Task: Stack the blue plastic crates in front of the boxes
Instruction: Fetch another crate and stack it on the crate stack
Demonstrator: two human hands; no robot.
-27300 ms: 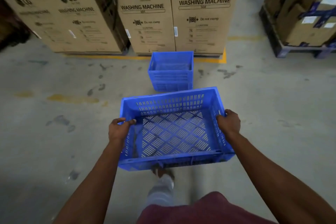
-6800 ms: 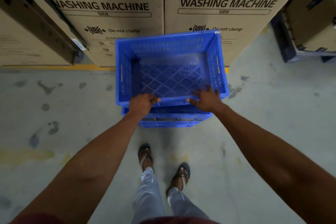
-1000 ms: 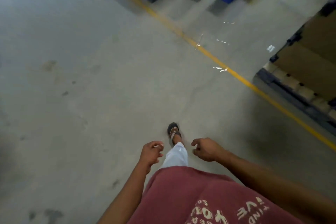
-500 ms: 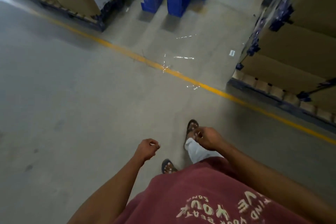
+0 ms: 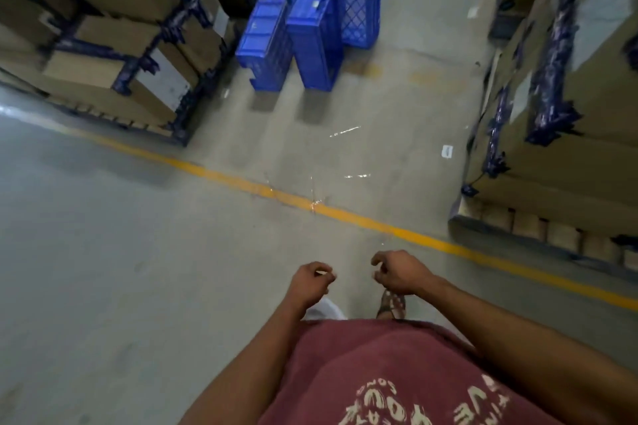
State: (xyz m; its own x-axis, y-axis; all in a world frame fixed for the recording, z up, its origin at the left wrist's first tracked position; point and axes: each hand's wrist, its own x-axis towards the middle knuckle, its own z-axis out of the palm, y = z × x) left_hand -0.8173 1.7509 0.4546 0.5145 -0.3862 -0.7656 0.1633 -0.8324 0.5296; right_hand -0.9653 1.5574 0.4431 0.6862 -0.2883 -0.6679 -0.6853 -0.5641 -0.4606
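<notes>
Well ahead of both empty hands' curled fingers (image 5: 324, 273) stand blue crates (image 5: 312, 29).

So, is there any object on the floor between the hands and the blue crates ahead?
Nothing solid is visible there. Both hands, left hand and right hand, are empty, and the floor up to the blue crates is open. Only the painted yellow line and a small white scrap lie between.

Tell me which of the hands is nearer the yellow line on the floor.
Right. The right hand hangs just short of the yellow line; the left hand sits farther back beside it. Both are empty.
</notes>
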